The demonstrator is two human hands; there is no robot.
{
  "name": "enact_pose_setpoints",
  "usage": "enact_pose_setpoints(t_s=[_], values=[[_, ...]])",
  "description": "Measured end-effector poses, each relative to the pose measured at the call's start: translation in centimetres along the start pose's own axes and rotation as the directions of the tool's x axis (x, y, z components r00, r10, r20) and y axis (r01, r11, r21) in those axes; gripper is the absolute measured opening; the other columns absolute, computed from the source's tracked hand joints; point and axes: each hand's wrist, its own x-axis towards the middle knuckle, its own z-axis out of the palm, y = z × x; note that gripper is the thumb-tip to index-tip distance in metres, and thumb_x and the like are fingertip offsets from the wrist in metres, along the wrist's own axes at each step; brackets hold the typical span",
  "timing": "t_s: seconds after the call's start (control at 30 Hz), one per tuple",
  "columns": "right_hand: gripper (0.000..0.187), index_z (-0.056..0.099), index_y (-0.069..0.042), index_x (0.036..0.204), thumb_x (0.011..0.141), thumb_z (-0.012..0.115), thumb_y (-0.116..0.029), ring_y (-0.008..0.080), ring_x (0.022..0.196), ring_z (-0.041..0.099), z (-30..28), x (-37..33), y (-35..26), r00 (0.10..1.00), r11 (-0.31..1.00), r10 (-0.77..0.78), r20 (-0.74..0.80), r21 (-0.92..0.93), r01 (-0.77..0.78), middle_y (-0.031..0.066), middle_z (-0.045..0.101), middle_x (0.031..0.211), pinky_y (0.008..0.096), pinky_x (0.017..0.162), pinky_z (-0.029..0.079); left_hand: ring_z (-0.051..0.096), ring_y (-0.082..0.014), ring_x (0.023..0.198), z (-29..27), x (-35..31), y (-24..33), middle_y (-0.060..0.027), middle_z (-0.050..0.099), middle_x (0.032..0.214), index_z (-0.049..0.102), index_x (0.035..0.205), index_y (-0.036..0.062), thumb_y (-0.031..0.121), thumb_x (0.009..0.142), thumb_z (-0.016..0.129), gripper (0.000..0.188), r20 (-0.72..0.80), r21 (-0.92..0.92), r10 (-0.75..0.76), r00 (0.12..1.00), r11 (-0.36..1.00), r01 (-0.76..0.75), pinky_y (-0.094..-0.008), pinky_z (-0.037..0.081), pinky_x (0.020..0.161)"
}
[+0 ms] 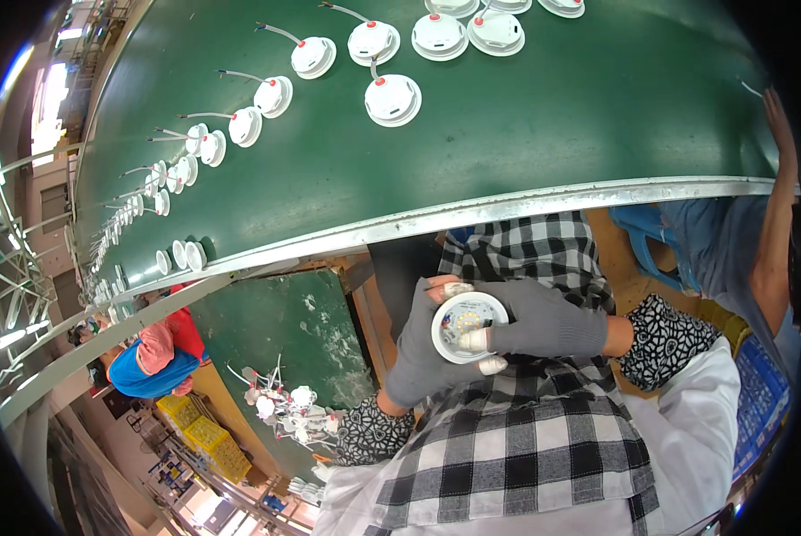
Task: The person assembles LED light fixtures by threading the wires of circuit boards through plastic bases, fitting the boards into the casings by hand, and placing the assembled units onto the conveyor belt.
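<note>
Over my lap I hold a white round LED downlight (pixel 450 348), its inner side with small yellowish LEDs turned up. My left hand (pixel 417 353), in a grey fingerless glove, is closed around its left and lower rim. From the right my right hand (pixel 543 317), gloved the same way, grips the lamp too, with one pale-wrapped fingertip inside the cup over the board. That fingertip hides part of the board. Several similar downlights, such as the one nearest the middle (pixel 392 100), lie face down on the green belt (pixel 508 134) ahead, most with grey leads.
A metal edge (pixel 508 198) borders the belt. Three white cups (pixel 193 256) stand by it. At left, a green side table (pixel 280 313) bears a heap of wired white parts (pixel 293 411). Co-workers sit at the right (pixel 731 241) and far left (pixel 155 362). A blue crate (pixel 762 393) stands at right.
</note>
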Motion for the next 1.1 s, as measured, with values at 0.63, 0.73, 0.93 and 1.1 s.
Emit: enact_pose_setpoints(t_s=[0.63, 0.73, 0.93, 1.1], values=[[0.039, 0.064, 0.001, 0.108, 0.086, 0.061, -0.031, 0.0217, 0.079, 0.068, 1.5, -0.2, 0.4, 0.974, 0.982, -0.007, -0.228, 0.184, 0.050, 0.0150, 0.069, 0.089, 0.0331, 0.075, 0.052, 0.061, -0.0194, 0.098, 0.4, 0.0, 0.0, -0.0110, 0.055, 0.107, 0.045, 0.119, 0.0004, 0.033, 0.053, 0.092, 0.087, 0.045, 0.031, -0.070, 0.997, 0.997, 0.069, -0.0304, 0.051, 0.082], [0.041, 0.064, 0.001, 0.109, 0.085, 0.061, -0.032, 0.0211, 0.082, 0.068, -0.3, 0.0, -1.0, 0.991, 0.962, 0.124, 0.043, 0.239, -0.130, 0.0149, 0.069, 0.090, 0.0326, 0.076, 0.052, 0.062, -0.0194, 0.094, 0.1, 0.1, -0.3, -0.0110, 0.055, 0.107, 0.045, 0.118, 0.0002, 0.034, 0.052, 0.093, 0.088, 0.062, 0.027, 0.006, 0.998, 1.000, -0.007, -0.0309, 0.052, 0.080], [0.042, 0.065, 0.000, 0.105, 0.084, 0.061, -0.036, 0.0237, 0.078, 0.068, -0.2, 0.3, 0.1, 0.996, 0.994, -0.054, -0.074, 0.089, 0.061, 0.0144, 0.070, 0.089, 0.0335, 0.073, 0.053, 0.062, -0.0199, 0.092, -0.1, 1.2, 0.1, -0.0112, 0.055, 0.105, 0.047, 0.118, 0.0015, 0.034, 0.050, 0.093, 0.088, 0.047, 0.137, 0.113, 0.992, 0.983, -0.119, -0.0307, 0.052, 0.078], [0.038, 0.070, -0.004, 0.096, 0.080, 0.068, -0.038, 0.0222, 0.072, 0.069, 0.2, 0.1, 0.6, 0.958, 0.988, -0.130, -0.254, 0.052, 0.148, 0.0146, 0.070, 0.083, 0.0326, 0.066, 0.053, 0.060, -0.0232, 0.095, 0.0, 2.3, 0.9, -0.0115, 0.053, 0.106, 0.049, 0.117, 0.0017, 0.028, 0.056, 0.091, 0.078, 0.089, 0.004, 0.003, 0.996, 1.000, -0.003, -0.0332, 0.051, 0.079]])
